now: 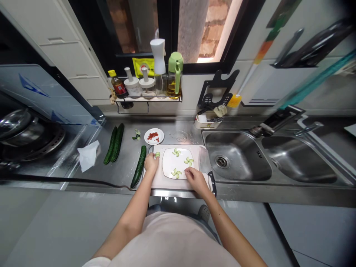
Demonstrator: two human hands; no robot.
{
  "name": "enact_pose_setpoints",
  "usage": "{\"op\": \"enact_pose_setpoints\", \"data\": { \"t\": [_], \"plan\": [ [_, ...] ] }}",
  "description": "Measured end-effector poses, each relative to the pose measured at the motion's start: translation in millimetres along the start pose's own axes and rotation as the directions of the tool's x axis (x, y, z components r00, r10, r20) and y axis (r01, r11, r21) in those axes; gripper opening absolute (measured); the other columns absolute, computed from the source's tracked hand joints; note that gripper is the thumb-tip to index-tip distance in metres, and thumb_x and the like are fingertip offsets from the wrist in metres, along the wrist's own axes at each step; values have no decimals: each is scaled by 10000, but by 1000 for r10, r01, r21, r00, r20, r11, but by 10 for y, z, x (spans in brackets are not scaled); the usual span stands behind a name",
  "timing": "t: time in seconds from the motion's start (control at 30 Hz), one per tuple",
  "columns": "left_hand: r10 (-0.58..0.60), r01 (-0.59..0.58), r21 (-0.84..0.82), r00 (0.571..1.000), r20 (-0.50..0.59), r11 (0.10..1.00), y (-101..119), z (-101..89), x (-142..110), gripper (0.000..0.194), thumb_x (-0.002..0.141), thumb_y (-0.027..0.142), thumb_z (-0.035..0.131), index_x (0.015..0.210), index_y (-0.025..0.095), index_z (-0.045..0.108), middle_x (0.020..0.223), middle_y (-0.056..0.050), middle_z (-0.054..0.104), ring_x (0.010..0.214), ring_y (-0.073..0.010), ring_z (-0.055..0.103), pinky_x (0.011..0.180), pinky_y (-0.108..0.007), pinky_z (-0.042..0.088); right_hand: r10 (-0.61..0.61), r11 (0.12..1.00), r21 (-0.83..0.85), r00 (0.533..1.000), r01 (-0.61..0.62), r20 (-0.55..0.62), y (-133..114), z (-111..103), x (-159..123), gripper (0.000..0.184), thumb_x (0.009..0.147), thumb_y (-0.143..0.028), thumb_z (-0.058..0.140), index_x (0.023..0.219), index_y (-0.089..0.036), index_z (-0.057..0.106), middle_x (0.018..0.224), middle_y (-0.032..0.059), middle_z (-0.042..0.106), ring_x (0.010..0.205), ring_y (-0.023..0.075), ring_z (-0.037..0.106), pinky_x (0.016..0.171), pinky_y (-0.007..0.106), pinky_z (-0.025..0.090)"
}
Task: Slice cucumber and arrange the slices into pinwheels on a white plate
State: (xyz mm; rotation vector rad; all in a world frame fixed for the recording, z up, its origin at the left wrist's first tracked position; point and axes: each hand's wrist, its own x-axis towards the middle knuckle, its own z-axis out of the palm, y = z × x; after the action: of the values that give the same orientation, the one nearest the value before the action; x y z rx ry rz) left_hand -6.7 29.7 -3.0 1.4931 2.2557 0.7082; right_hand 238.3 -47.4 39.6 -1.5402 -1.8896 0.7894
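Note:
A white square plate (172,163) lies on a pale cutting board (158,181), bearing three pinwheels of thin cucumber slices (176,173). My left hand (151,165) is at the board's left side, its fingertips closed on a few cucumber slices (157,154). Over the plate's lower right edge, my right hand (196,180) has its fingers curled together; whatever may be between them is hidden. A knife (213,183) with a black handle rests at the board's right end, partly behind my right hand. Left of the board lies a whole cucumber (138,167).
A small dish of red pieces (154,136) and cucumber scraps (137,134) sit behind the board. Two more cucumbers (114,144) and a white tissue (88,155) lie left. The double sink (237,155) is right. A seasoning rack (148,98) hangs behind.

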Motion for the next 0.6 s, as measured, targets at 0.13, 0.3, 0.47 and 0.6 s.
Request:
{"op": "enact_pose_setpoints", "data": {
  "t": [0.13, 0.3, 0.47, 0.6],
  "plan": [
    [-62, 63, -99, 998, 11, 993, 24, -23, -2, 154, 775, 316, 597, 862, 196, 641, 817, -57, 658, 772, -189, 612, 705, -271, 425, 16, 1000, -6, 1000, -16, 7, 14, -34, -15, 200, 863, -297, 451, 840, -206, 628, 763, 31, 647, 720, 181, 581, 662, 273, 415],
    [-100, 121, -443, 993, 70, 889, 95, -67, -18, 201, 693, 314, 662, 831, 169, 650, 749, -27, 656, 705, -143, 597, 703, -256, 454, 33, 999, -6, 999, -32, 7, 27, -57, 4, 207, 867, -292, 448, 839, -198, 630, 730, 24, 634, 692, 174, 569, 642, 267, 401],
    [59, 161, -748, 964, 258, 644, 274, -209, -146, 270, 619, 276, 712, 837, 128, 654, 803, -57, 673, 728, -132, 607, 728, -260, 481, -3, 999, 38, 1000, 3, -23, -86, -78, 141, 187, 862, -294, 471, 857, -204, 635, 742, 20, 643, 681, 165, 564, 644, 263, 408],
    [215, 110, -777, 929, 302, 620, 454, -375, -310, 343, 637, 330, 723, 913, 141, 643, 742, -23, 629, 673, -109, 562, 684, -243, 457, -42, 996, 81, 997, 46, -57, -321, -86, 321, 180, 853, -275, 487, 910, -208, 644, 824, 32, 670, 712, 163, 574, 679, 272, 426]
  ]
}}
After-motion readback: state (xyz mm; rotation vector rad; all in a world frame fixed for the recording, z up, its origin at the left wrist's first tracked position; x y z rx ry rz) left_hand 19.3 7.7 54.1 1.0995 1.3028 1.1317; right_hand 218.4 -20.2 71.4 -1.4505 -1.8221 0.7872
